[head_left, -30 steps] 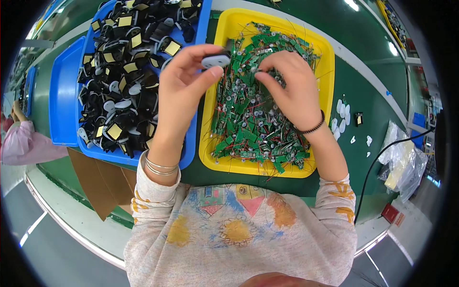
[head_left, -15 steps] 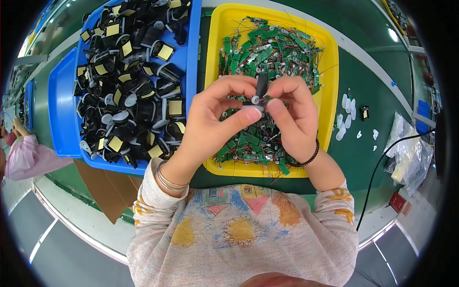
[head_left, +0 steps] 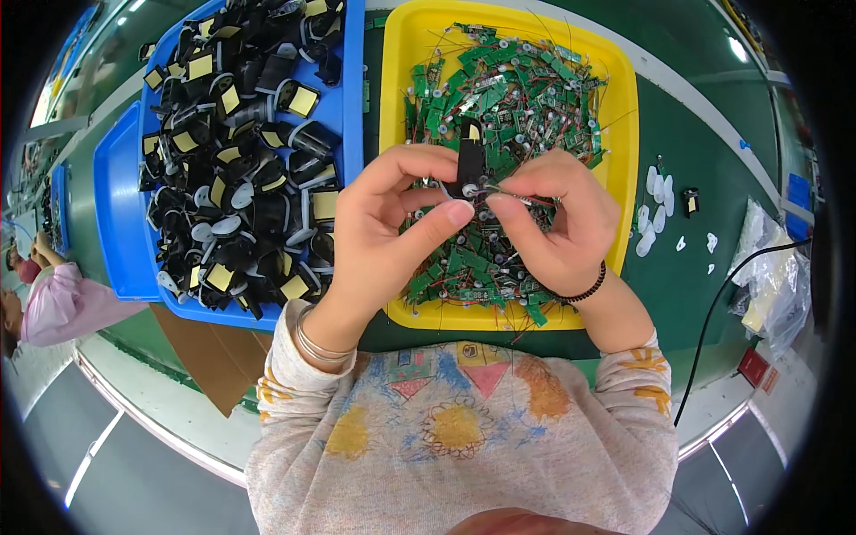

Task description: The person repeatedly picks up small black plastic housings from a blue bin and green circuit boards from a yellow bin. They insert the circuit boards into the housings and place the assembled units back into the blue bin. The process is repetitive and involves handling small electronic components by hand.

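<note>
Over the yellow tray [head_left: 622, 223], my left hand [head_left: 383, 227] grips a black plastic housing [head_left: 470, 159] between thumb and fingers. The housing stands upright, with a pale yellow pad near its top and a small round white-grey part [head_left: 470, 190] at its lower end. Close beside that end, my right hand [head_left: 571, 218] pinches a small green circuit board with thin wires, mostly covered by the fingertips. Whether the board touches the housing I cannot tell. Below both hands, the tray holds a heap of green circuit boards [head_left: 508, 94] with red and black wires.
To the left, a blue tray [head_left: 354, 107] is piled with black housings [head_left: 267, 192] bearing yellow pads. White oval pieces [head_left: 658, 192], a small black part [head_left: 690, 201] and clear plastic bags [head_left: 771, 285] lie at right near a black cable [head_left: 713, 312]. Another person's pink sleeve [head_left: 76, 303] shows far left.
The black housing has turned, so its yellow pad now shows, and moved slightly left. My right hand has shifted a little right and down, its fingertips still close to the housing.
</note>
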`<action>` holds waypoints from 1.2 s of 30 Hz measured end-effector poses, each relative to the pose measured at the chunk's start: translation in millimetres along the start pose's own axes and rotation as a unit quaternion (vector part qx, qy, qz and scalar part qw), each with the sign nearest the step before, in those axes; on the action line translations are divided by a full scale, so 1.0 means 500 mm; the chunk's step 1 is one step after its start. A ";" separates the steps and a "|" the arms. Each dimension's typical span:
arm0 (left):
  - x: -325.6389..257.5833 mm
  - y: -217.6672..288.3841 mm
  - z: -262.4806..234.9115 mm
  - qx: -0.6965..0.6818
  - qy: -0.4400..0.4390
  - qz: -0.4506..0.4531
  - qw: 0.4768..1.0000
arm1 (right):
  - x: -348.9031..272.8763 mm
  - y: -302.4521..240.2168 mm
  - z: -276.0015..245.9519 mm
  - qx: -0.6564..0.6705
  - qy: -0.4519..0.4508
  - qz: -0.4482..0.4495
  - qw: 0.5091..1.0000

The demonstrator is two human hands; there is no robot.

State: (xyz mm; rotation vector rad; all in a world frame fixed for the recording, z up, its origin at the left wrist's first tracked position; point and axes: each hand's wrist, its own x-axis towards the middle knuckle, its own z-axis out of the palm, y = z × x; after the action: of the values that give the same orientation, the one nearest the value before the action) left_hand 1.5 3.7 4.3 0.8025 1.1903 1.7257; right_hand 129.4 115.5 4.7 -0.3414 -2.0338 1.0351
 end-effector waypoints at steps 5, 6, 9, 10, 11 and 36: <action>-0.001 -0.001 0.002 -0.003 0.009 -0.009 1.000 | 0.004 -0.005 -0.001 -0.049 -0.006 -0.041 0.998; -0.001 -0.002 0.002 -0.002 0.010 -0.009 1.000 | 0.004 -0.005 -0.001 -0.060 -0.005 -0.051 0.997; 0.000 0.001 0.001 0.005 0.006 -0.006 1.000 | 0.005 -0.005 -0.001 -0.066 -0.014 -0.080 0.995; 0.000 0.001 0.001 0.007 0.003 -0.004 1.000 | 0.004 -0.004 0.000 -0.062 -0.015 -0.084 0.994; 0.000 0.000 0.001 0.003 0.002 -0.009 1.000 | 0.003 -0.003 0.001 -0.058 -0.016 -0.089 0.994; -0.001 -0.010 0.004 -0.002 -0.041 0.033 0.999 | 0.004 -0.002 0.001 0.054 -0.073 0.054 0.994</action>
State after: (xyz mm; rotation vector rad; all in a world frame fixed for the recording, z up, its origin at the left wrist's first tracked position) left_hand 5.0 4.9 0.2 0.9101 1.1167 1.7313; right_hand 127.7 115.8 6.6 -0.3300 -2.0972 1.2624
